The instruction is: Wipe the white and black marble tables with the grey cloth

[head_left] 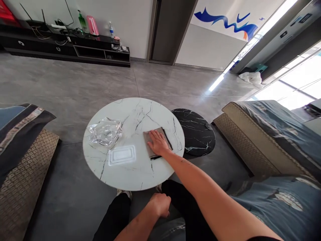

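My right hand (pixel 158 142) lies flat on a folded grey-brown cloth (pixel 149 147) with dark edges, its fingers stretched out. The cloth rests on the right part of a round white table (pixel 140 179) with dark marble veins. Further left on the same top sits a clear, shiny dish (pixel 106 131) with a wavy rim; glass or plastic, I cannot tell. My left hand (pixel 162 204) is closed in a fist by my knees, below the table's near edge, and nothing shows in it.
A lower black marbled table (pixel 197 132) stands partly under the white one. Sofas flank it, one left (pixel 32 160) and one right (pixel 240 140). Along the wall, a black cabinet (pixel 90 60) bears a pink jug (pixel 92 25), a green bottle (pixel 82 21) and cables.
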Action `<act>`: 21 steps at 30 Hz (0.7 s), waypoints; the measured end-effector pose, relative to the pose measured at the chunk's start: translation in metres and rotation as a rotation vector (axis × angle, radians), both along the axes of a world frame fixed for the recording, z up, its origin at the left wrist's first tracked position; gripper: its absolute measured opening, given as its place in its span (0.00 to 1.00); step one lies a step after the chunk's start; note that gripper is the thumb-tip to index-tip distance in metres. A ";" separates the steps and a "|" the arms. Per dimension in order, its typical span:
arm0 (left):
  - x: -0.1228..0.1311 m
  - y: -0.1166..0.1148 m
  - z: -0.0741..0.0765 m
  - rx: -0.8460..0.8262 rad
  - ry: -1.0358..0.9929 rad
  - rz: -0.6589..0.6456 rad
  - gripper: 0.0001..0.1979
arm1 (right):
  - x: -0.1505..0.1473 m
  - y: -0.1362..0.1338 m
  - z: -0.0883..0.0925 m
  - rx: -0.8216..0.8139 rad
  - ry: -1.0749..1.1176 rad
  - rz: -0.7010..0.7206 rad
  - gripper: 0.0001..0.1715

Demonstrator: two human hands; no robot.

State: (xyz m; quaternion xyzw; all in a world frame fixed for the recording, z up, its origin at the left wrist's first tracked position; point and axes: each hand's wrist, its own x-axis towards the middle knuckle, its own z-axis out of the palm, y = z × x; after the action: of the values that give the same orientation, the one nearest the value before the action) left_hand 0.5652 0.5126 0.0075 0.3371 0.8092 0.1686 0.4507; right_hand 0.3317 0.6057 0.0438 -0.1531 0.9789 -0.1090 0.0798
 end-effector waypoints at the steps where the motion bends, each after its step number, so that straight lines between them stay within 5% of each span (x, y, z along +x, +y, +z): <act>1: -0.001 -0.001 0.007 -0.015 0.002 -0.035 0.26 | 0.000 0.024 -0.001 0.044 0.007 -0.069 0.46; 5: -0.006 -0.004 0.028 -0.024 0.007 -0.076 0.29 | 0.017 0.091 -0.007 0.202 0.026 -0.304 0.44; 8: -0.005 -0.007 0.033 0.013 0.045 -0.072 0.28 | 0.034 0.104 -0.012 0.252 -0.005 -0.397 0.44; 15: 0.002 -0.008 0.039 0.005 0.036 -0.122 0.31 | 0.071 0.076 -0.024 0.258 0.101 -0.354 0.42; 21: 0.006 -0.011 0.046 0.058 0.071 -0.112 0.29 | 0.083 0.033 -0.014 0.267 0.013 -0.309 0.42</act>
State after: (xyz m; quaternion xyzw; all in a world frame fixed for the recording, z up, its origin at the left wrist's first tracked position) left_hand 0.5710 0.5017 0.0535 0.4005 0.7994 0.1546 0.4204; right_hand 0.4144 0.6383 0.0297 0.0104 0.9970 0.0118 0.0752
